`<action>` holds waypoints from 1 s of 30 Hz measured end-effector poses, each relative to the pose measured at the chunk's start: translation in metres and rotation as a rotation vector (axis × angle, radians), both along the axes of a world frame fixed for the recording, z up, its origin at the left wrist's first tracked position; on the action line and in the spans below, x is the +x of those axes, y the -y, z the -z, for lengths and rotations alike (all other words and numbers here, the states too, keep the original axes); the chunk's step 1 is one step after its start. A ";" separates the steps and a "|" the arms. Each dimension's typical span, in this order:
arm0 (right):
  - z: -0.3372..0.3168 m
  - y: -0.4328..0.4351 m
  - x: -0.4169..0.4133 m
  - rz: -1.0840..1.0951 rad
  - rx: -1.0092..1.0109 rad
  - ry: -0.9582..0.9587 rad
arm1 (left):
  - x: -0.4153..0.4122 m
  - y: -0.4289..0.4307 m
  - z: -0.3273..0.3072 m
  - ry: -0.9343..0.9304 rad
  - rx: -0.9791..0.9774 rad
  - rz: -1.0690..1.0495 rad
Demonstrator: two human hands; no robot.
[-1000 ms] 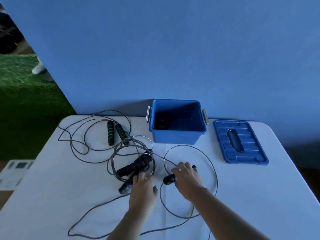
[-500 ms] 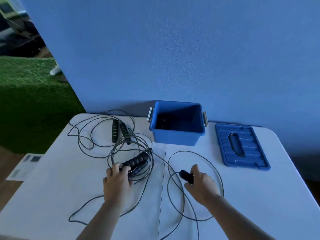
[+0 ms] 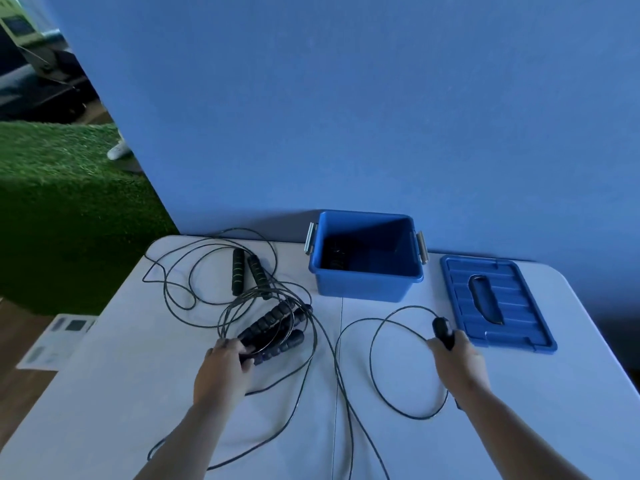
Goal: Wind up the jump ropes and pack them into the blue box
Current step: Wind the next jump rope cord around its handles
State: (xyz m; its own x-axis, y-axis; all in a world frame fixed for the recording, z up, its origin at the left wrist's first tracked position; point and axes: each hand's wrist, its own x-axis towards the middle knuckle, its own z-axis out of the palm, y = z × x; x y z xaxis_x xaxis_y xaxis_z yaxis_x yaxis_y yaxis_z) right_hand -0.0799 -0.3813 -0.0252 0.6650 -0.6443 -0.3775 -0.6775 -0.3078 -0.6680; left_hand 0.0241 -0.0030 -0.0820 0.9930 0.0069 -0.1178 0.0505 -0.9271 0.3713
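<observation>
While the left hand (image 3: 225, 357) curls round the near ends of the foam handles (image 3: 273, 325), which slant away toward the blue box (image 3: 363, 285), the right hand (image 3: 459, 358) grips a lone black handle (image 3: 440, 330); loose cable (image 3: 370, 348) loops between them.

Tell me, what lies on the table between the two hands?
In the head view, only loops of thin black rope cross the white table between the left hand and the right hand.
</observation>
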 end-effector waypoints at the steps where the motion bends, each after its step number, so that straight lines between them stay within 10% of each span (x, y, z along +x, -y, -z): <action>1: 0.000 -0.004 0.002 0.004 0.006 0.000 | 0.002 -0.001 -0.002 -0.010 -0.014 -0.015; 21: -0.004 -0.074 0.026 -0.006 0.117 0.038 | 0.056 0.013 -0.013 -0.126 0.138 0.291; 30: -0.012 -0.084 0.022 -0.087 0.132 0.026 | 0.032 0.031 -0.046 -0.027 -0.251 0.230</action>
